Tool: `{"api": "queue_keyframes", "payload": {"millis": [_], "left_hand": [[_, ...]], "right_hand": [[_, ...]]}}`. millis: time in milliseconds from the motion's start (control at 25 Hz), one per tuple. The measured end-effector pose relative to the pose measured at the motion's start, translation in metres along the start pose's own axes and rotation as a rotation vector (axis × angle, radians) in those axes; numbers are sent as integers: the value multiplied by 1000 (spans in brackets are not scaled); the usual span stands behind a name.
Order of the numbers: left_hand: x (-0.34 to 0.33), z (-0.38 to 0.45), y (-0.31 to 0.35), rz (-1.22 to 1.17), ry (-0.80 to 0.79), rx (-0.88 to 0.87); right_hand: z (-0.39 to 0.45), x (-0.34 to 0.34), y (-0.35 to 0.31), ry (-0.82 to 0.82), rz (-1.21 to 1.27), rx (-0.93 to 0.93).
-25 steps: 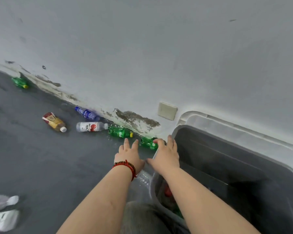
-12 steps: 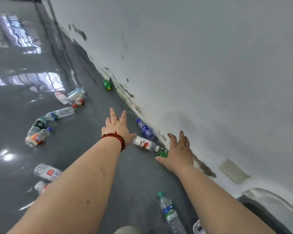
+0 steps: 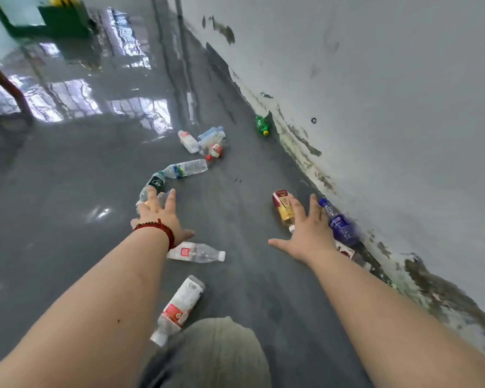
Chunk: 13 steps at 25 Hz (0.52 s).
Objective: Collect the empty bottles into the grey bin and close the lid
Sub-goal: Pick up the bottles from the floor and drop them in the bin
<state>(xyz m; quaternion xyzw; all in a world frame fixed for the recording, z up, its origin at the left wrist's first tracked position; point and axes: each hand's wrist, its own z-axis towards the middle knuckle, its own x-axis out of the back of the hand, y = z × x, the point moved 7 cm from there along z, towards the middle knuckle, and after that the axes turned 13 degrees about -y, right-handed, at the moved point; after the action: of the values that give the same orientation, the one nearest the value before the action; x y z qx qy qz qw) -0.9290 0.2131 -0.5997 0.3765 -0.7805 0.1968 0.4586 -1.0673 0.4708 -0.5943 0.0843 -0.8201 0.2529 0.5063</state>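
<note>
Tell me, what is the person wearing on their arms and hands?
Both arms are bare, with no sleeves in view and no gloves. The left hand has a bracelet of small red and dark beads around the wrist. The right hand wears nothing: no ring, watch or band shows.

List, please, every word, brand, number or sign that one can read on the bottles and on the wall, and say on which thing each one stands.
No text can be read.
Red and yellow bottle: print too blurred.
Blue bottle: white marks, unreadable.
Clear bottle with red square label: too small.
Bottle with red and white label: blurred.
Dark-labelled bottle: blurred.
Wall: stains only, no sign.
</note>
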Motion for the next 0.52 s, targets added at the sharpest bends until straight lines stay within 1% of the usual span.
{"api": "queue_keyframes", "payload": {"millis": [120, 200, 320, 400, 520], "left_hand": [[-7, 48, -35, -94, -58, 8], [-35, 75, -54, -168, -136, 65], [-123, 105, -74, -196, -378, 218], [-176, 114, -76, -169, -527, 266], [-233, 135, -83, -194, -646, 309]], "right_hand": [[51, 12, -60, 0, -29, 96], [81, 7, -84, -16, -40, 147], [119, -41, -94, -98, -97, 169], [140, -74, -100, -149, -119, 186], [181, -115, -117, -196, -137, 222]]}}
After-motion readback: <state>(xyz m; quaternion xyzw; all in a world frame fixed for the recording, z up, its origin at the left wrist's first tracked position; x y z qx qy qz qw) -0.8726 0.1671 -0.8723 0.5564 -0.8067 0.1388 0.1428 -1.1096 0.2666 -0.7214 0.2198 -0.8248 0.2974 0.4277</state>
